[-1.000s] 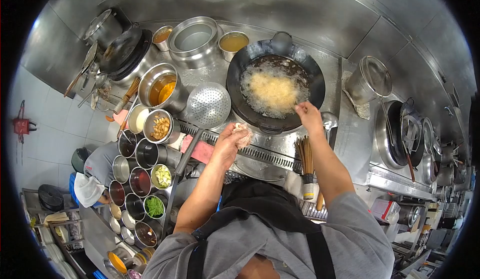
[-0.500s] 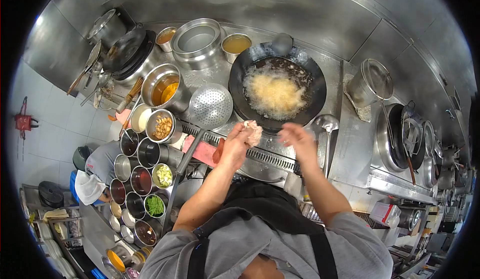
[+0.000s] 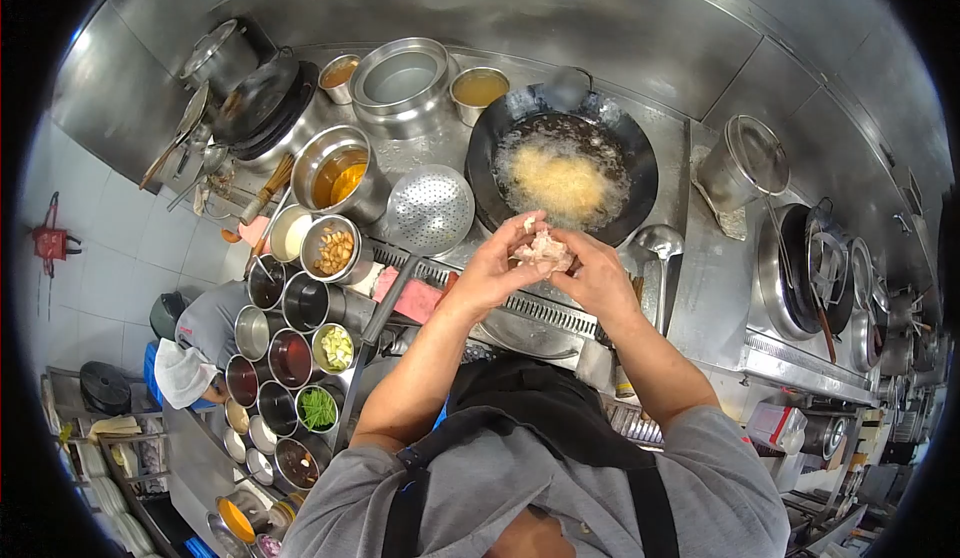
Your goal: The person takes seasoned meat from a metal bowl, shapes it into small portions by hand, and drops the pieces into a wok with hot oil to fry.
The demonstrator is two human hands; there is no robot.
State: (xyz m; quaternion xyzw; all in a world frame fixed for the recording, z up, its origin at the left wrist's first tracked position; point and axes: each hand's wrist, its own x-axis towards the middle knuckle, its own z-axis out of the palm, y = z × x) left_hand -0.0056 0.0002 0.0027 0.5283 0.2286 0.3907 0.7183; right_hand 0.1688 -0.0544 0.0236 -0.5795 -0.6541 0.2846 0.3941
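Note:
A pale pink clump of what looks like raw meat (image 3: 545, 253) is between my two hands, just off the near rim of a black wok (image 3: 640, 163). My left hand (image 3: 492, 270) curls round the clump's left side. From the right, my right hand (image 3: 600, 276) closes on it with bent fingers. Some fingertips are hidden behind the clump. In the wok, a golden, frothy mass of food (image 3: 562, 186) bubbles in dark oil.
A perforated strainer (image 3: 430, 208) lies left of the wok, and a ladle (image 3: 660, 243) lies at its right. Pots, seasoning tins and a bowl of garlic cloves (image 3: 333, 251) crowd the left. Stacked woks (image 3: 790, 288) stand right. A co-worker's white cap (image 3: 185, 373) shows at lower left.
My right hand has come in from the right and now touches the meat clump. My left hand has carried the clump slightly right, and the view has shifted a little.

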